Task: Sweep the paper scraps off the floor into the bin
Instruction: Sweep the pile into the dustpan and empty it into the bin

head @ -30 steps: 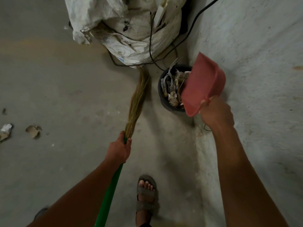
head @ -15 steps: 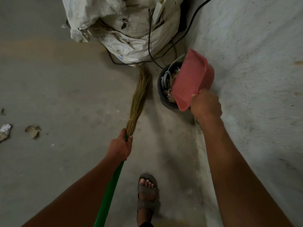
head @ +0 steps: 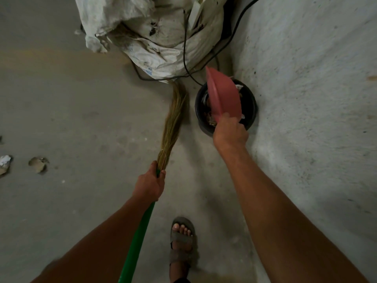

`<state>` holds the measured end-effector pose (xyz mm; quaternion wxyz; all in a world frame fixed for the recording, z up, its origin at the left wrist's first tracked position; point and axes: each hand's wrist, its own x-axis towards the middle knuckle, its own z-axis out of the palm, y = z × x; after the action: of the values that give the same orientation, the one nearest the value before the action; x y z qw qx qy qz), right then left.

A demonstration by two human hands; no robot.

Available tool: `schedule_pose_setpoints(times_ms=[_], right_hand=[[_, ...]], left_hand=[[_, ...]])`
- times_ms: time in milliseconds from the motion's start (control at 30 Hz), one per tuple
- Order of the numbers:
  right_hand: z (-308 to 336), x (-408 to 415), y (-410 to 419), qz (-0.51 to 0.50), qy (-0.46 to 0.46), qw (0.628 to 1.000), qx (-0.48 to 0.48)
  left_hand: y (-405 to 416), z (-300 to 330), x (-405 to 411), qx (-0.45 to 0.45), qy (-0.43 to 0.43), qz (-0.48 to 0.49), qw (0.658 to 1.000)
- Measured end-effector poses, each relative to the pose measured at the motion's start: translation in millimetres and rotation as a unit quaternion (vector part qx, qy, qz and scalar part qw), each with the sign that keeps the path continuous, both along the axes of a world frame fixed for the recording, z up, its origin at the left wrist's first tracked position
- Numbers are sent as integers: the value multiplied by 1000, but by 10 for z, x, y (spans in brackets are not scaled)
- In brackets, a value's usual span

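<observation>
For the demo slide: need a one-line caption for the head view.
Right hand tips red plastic dustpan over black round bin; left hand holds green-handled straw broom.

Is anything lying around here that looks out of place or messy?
Yes. Two crumpled paper scraps lie on the grey concrete floor at far left, well away from the round black bin where the right hand tips the red plastic dustpan. Nothing looks spilled beside the bin.
</observation>
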<state>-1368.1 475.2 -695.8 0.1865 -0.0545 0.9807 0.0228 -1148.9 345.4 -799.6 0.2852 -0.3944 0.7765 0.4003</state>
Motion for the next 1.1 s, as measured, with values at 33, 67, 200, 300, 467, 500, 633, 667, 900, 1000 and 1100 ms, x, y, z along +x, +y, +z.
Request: schedule_pose_setpoints(times_ms=[33,67,200,300,467,500,633,667,900,1000,1100], right_hand=[[-11,-3,13,1,3,1000,0],[-24,-8,32,4,6,1000,-2],[-25,-67,158,6,-10,1000,-11],[115,-120,275,-20,-69,997,-32],[403,-87,621,-71,-106,985,-117],[470,-65,683,-83,-95,984,-125],[668,39,813,-107,-32,985,-131],[664,46,806,-105,-12,985,-133],[225,-137,479,-72,-32,992,-95],[33,-187,400,-42,-50,996,-60],[-95,-208,387,-18,-42,999,-27]], left_hand=[[2,-10,5,0,-1,1,1000],[7,-18,9,0,0,2,1000],[31,-22,37,-7,10,-2,1000],[55,24,58,1,12,10,1000],[45,97,100,8,17,13,1000],[31,101,107,8,16,13,1000],[11,92,122,2,9,9,1000],[19,78,125,0,8,10,1000],[112,12,106,2,10,20,1000],[155,-23,95,0,3,21,1000],[202,-45,81,3,6,23,1000]])
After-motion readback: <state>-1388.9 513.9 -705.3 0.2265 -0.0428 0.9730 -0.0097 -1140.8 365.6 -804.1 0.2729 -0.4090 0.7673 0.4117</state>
